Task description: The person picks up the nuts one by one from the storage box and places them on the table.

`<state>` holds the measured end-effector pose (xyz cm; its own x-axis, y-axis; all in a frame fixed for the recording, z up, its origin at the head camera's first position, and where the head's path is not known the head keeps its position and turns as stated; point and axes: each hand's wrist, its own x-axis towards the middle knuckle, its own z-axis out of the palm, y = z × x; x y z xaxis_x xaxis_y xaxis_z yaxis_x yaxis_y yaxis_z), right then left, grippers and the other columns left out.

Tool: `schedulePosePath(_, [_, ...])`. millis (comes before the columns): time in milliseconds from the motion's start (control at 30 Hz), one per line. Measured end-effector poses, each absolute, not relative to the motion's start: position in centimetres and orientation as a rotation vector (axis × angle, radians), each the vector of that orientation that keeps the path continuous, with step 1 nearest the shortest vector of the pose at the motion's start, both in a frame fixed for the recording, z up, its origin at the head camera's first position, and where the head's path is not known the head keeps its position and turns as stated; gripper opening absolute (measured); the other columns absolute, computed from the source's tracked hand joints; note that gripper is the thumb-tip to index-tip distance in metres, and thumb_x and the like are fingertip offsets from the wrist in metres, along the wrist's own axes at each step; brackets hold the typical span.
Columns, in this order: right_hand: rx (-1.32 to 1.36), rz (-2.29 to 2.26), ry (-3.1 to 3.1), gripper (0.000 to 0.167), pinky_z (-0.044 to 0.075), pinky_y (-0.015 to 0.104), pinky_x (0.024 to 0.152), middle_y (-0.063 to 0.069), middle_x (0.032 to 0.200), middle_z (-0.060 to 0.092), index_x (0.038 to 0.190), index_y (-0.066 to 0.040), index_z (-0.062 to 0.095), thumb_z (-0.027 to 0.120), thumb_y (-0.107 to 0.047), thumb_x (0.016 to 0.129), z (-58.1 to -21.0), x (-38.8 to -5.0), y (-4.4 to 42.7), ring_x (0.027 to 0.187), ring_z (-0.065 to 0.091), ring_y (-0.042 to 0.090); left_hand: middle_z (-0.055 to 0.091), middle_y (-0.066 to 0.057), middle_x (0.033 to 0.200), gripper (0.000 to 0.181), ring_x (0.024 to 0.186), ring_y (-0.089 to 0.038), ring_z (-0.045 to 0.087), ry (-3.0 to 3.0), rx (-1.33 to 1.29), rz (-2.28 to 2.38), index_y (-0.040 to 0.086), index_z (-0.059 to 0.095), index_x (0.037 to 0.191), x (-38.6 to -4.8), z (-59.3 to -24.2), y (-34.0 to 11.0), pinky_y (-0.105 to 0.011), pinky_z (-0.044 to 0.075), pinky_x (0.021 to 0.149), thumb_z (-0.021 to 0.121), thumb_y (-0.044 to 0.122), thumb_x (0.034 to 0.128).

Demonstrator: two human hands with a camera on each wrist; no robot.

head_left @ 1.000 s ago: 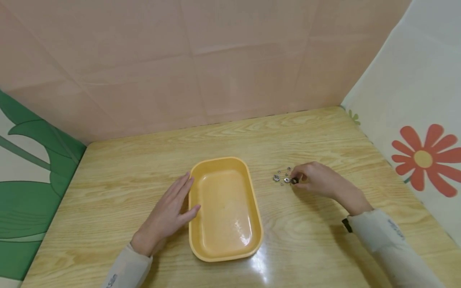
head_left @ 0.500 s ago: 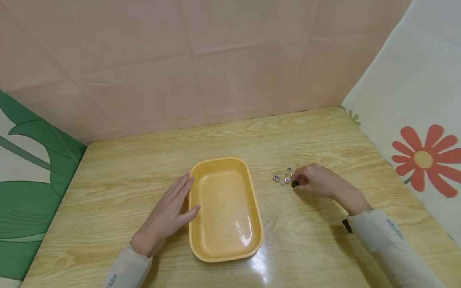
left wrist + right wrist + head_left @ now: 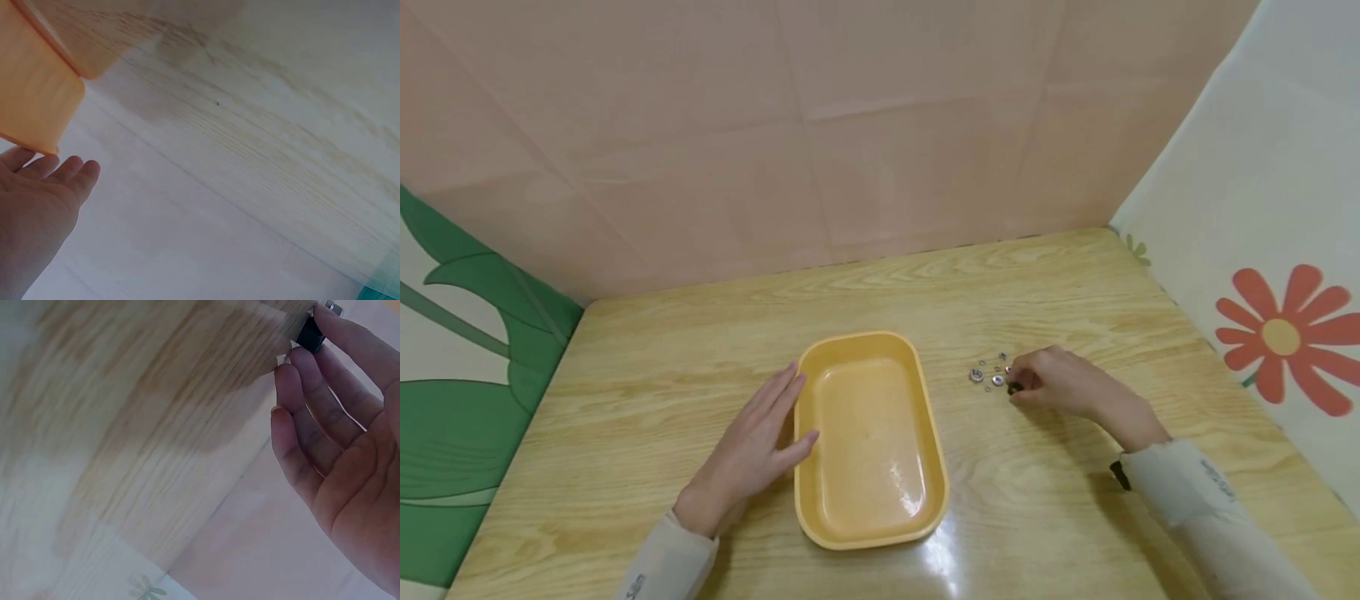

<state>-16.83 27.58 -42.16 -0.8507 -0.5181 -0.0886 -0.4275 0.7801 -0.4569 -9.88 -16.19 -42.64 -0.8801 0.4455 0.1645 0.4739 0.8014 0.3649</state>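
A yellow plastic tray [image 3: 865, 533] lies on the table, and my left hand [image 3: 748, 450] rests its straight fingers on the tray's left rim, the thumb reaching over the edge. In the left wrist view, fingertips of the left hand [image 3: 44, 194] touch the rim from outside. Right of the tray, my right hand [image 3: 1067, 385] pinches a small black nut [image 3: 1015, 388] between thumb and fingers, low over the table. The black nut [image 3: 310, 335] shows partly in the right wrist view. Beside these fingers lie several silver nuts of mixed sizes, among them a larger one [image 3: 976, 376].
The wood-grain table [image 3: 700, 358] ends at a pink cloth backdrop [image 3: 880, 167]. A white sheet with a red flower [image 3: 1281, 337] stands at the right, green leaf prints [image 3: 445, 433] at the left.
The right hand has drawn the black nut slightly toward me, away from the silver nuts, and its hole no longer faces the camera. My left hand has stayed on the tray's rim.
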Motion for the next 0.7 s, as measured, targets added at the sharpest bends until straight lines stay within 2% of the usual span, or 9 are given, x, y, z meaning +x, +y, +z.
schedulePosePath(467, [-0.757, -0.666, 2.749, 0.022, 0.049, 0.023, 0.064, -0.005, 0.084, 0.068, 0.103, -0.008, 0.072, 0.077, -0.021, 0.086, -41.92, -16.84, 27.55, 0.074, 0.056, 0.005, 0.021, -0.016, 0.165, 0.081, 0.15, -0.037, 0.026, -2.924, -0.738, -0.621, 0.0, 0.027, 0.155, -10.0, -42.42, -16.26, -0.054, 0.025, 0.122, 0.061, 0.043, 0.0954])
schedulePosePath(567, [-0.781, -0.661, 2.797, 0.022, 0.053, 0.028, 0.067, -0.003, 0.085, 0.069, 0.102, -0.009, 0.072, 0.078, -0.021, 0.085, -41.76, -16.79, 27.37, 0.076, 0.06, 0.008, 0.02, -0.016, 0.165, 0.081, 0.15, -0.037, 0.025, -2.925, -0.737, -0.62, 0.0, 0.027, 0.155, -10.07, -42.37, -16.28, -0.054, 0.025, 0.122, 0.061, 0.043, 0.0955])
schedulePosePath(700, [-0.808, -0.604, 2.904, 0.03, 0.058, 0.042, 0.077, 0.007, 0.097, 0.071, 0.109, -0.005, 0.071, 0.077, -0.024, 0.086, -41.27, -16.61, 26.88, 0.089, 0.067, 0.023, 0.018, -0.016, 0.166, 0.082, 0.151, -0.037, 0.024, -2.933, -0.742, -0.604, -0.001, 0.026, 0.155, -10.11, -42.27, -16.31, -0.054, 0.024, 0.123, 0.059, 0.046, 0.096])
